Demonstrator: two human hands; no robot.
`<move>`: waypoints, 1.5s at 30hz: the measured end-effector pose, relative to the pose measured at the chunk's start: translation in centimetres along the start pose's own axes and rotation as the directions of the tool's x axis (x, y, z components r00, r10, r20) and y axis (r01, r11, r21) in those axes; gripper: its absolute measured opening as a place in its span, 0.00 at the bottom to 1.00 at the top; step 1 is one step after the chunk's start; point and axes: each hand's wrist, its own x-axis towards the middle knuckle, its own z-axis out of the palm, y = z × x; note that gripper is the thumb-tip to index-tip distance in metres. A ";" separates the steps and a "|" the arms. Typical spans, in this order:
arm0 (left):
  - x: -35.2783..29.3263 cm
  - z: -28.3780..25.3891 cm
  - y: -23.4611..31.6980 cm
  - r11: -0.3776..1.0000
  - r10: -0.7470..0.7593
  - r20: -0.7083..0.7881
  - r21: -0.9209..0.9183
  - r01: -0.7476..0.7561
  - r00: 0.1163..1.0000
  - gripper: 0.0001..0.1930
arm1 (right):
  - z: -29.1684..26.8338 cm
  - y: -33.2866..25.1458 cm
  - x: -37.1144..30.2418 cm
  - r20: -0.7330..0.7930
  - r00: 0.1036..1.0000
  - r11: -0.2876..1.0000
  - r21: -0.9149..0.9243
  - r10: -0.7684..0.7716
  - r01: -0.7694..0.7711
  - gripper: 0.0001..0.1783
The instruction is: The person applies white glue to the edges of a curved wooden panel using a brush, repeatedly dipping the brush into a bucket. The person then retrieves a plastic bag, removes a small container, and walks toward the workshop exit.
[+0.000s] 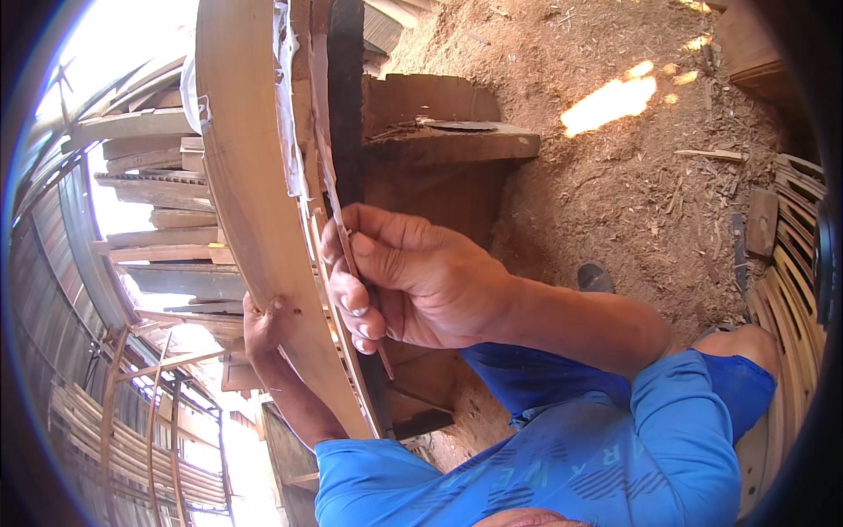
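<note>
My right hand [421,272] pinches a thin wooden strip [337,211] between thumb and fingers, with white smears on the fingertips. The strip runs along the side of a long, slightly curved wooden board [241,158]. White paste [288,114] lies thick on the upper part of the board's edge, beside narrow wood layers with gaps. At the board's left side, my left hand [263,325] is closed round the edge. Its thumb shows on the near face, while most of its fingers are hidden behind the wood.
A dark wooden bench [457,145] stands right of the board. Sawdust and shavings cover the floor [544,53], where a loose stick [711,154] lies. Stacked planks [176,215] fill the left side. Curved slats [795,255] line the right. A white round object [190,92] sits behind the board.
</note>
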 end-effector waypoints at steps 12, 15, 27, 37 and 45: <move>0.1 -0.1 1.1 1.000 0.014 0.149 -0.010 -0.012 0.989 0.35 | -0.7 1.7 -2.4 -0.063 0.995 0.991 -0.104 0.079 -0.085 0.10; 0.0 0.2 -0.5 0.995 0.031 0.102 -0.097 -0.021 0.994 0.35 | 3.1 -0.7 -1.8 -0.118 0.993 0.956 -0.288 0.020 -0.054 0.10; 1.0 1.3 1.5 0.965 0.008 0.413 -0.242 0.101 0.911 0.23 | 21.5 -11.4 11.6 0.513 0.855 -0.997 -0.043 -0.072 -0.059 0.15; 0.6 0.6 3.5 0.987 0.135 0.249 0.049 -0.152 0.959 0.38 | 19.5 3.2 37.0 -0.444 0.892 -0.814 0.546 -0.084 0.195 0.15; 0.4 1.3 1.7 0.971 0.221 0.207 0.046 -0.235 0.953 0.42 | 3.3 -0.5 49.4 -0.533 0.845 -0.741 0.586 -0.048 0.327 0.13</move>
